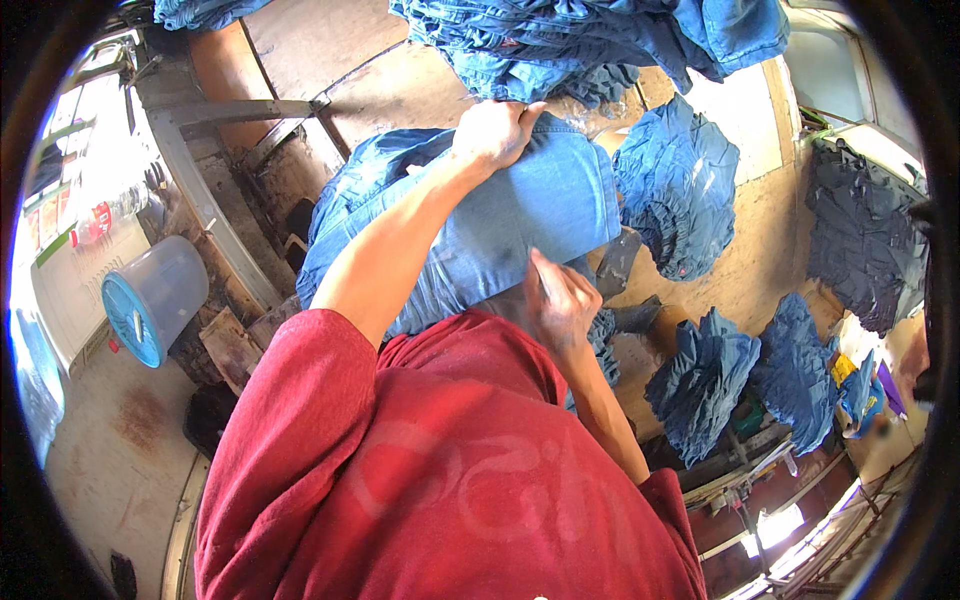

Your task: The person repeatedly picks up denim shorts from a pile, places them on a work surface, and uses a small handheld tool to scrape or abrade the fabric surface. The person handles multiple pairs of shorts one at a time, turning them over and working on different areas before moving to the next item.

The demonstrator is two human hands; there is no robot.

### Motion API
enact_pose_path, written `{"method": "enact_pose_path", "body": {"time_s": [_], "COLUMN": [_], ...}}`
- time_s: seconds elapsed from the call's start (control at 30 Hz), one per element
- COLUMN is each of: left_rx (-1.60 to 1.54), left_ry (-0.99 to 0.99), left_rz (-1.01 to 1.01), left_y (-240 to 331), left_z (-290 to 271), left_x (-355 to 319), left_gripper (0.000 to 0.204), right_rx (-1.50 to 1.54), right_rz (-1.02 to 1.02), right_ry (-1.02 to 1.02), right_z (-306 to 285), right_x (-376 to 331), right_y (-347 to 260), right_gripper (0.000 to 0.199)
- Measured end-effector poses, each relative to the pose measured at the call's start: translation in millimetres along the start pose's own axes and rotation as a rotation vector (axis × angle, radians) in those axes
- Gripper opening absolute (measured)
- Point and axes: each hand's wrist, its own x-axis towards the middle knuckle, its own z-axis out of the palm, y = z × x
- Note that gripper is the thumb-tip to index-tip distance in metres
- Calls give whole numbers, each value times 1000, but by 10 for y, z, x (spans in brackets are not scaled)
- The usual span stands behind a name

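Note:
A pair of blue denim jeans (pixel 530 210) lies across in front of me, one leg spread flat with its hem end toward the right. At the far edge of that leg, my left hand (pixel 495 137) is closed on the cloth. My right hand (pixel 566 302), slightly blurred, is at the near edge close to the hem, its thumb over the denim and its fingers curled. The undersides of those fingers are hidden. Bunched denim at the left end of the jeans is partly covered by my left forearm.
A large stack of folded denim (pixel 600 40) rises just beyond my hands. Crumpled blue bundles (pixel 680 185) lie to the right, with two more (pixel 705 385) nearer. Dark cloth (pixel 865 235) sits at far right. Left stand a metal frame (pixel 215 235) and a blue-lidded clear tub (pixel 155 300).

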Motion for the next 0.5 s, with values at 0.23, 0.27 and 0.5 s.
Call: {"method": "enact_pose_path", "body": {"time_s": [0.23,0.27,0.5], "left_rx": [10,10,16], "left_ry": [25,15,-9], "left_rz": [26,14,-11], "left_y": [14,12,12], "left_z": [-15,-14,-12], "left_x": [-8,-9,0], "left_gripper": [60,60,60], "right_rx": [-72,-80,-178], "right_rz": [-18,-33,-57], "right_ry": [-29,-24,-141], "right_z": [336,357,211], "right_x": [443,459,375], "right_y": [16,16,-10], "right_gripper": [24,25,24]}}
